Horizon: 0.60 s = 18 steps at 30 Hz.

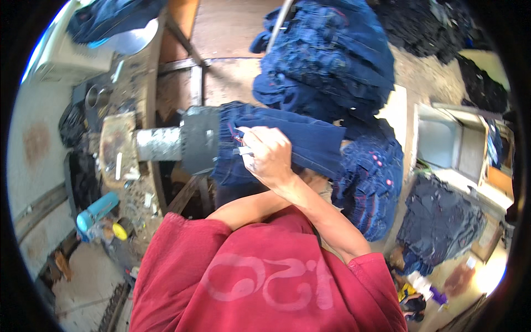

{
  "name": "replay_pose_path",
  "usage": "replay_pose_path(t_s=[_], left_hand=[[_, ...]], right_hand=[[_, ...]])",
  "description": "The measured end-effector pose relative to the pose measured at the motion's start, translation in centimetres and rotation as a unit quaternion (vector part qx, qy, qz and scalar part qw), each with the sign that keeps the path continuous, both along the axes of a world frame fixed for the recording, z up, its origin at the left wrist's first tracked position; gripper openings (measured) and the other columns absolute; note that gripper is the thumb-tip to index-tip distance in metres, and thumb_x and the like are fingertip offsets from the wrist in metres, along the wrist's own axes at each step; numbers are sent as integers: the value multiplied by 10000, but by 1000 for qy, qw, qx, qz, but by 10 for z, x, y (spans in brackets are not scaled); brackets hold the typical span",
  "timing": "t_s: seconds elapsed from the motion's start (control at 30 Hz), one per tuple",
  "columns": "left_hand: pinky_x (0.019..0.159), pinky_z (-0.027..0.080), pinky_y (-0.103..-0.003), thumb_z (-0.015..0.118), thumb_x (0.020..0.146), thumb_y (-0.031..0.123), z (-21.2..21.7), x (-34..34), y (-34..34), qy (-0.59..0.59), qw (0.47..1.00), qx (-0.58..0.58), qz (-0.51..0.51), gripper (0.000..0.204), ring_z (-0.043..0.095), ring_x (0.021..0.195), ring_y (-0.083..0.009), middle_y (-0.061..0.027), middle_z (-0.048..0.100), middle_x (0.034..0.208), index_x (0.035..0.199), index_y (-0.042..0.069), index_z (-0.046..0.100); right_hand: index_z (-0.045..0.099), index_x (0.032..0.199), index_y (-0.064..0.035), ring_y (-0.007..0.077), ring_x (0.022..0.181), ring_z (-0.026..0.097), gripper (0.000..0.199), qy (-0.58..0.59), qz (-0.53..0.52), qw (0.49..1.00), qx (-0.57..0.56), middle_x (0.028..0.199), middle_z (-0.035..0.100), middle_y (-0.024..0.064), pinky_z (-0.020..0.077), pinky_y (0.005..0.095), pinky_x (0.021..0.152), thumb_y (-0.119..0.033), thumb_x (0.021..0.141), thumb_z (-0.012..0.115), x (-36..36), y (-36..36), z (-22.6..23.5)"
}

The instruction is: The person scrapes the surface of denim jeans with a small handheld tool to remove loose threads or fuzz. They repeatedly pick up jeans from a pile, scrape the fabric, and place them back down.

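Note:
Dark blue denim trousers (315, 138) with a gathered elastic waistband are pulled over the end of a dark flat arm (200, 138) that juts out from the bench. My right hand (268, 155) is closed over the cloth near the waistband. From its fingers pokes a small pale, flat tool (242, 150) whose kind I cannot make out. A bit of red and white thread shows by the fingertips. My left forearm (249, 210) crosses under the right one. Only part of my left hand (314, 180) shows beside the trouser leg; its fingers are hidden.
A big heap of blue denim garments (332, 61) lies beyond my hands, and more denim (368, 182) hangs at the right. The worn bench (133, 193) on the left carries a turquoise bottle (97, 211). Dark cloth (440, 221) is piled at the far right.

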<state>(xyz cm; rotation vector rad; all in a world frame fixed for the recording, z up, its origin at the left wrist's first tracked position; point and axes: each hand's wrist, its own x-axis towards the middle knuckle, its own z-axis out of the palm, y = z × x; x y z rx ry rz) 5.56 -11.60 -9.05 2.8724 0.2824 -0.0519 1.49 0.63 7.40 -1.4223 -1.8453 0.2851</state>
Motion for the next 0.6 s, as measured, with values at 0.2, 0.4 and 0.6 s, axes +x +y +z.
replay_pose_path(t_s=[0.2,0.4,0.6], left_hand=[[1338,251,-568,689,985,414,37,1,45,-167,974,-142,62,617,434,1582,-339,-154,600,1591,1427,-17,678],[1352,190,-599,756,937,573,64,-134,137,-50,971,-118,201,848,313,1654,-333,-48,457,1733,1632,147,524],[1349,176,-593,727,911,676,92,-267,181,46,969,-14,243,951,331,1644,-306,-34,439,1746,1660,144,482]], right_hand=[[460,801,-127,103,762,482,447,-7,-340,940,15,813,500,-42,432,300,721,15,884,876,180,-49,119],[489,789,-101,49,663,452,402,223,-474,851,29,775,519,-46,382,258,581,-58,992,834,284,-106,123],[638,1196,7,395,857,752,519,-143,-474,809,-317,969,762,208,564,503,784,-492,1073,702,236,-164,73]])
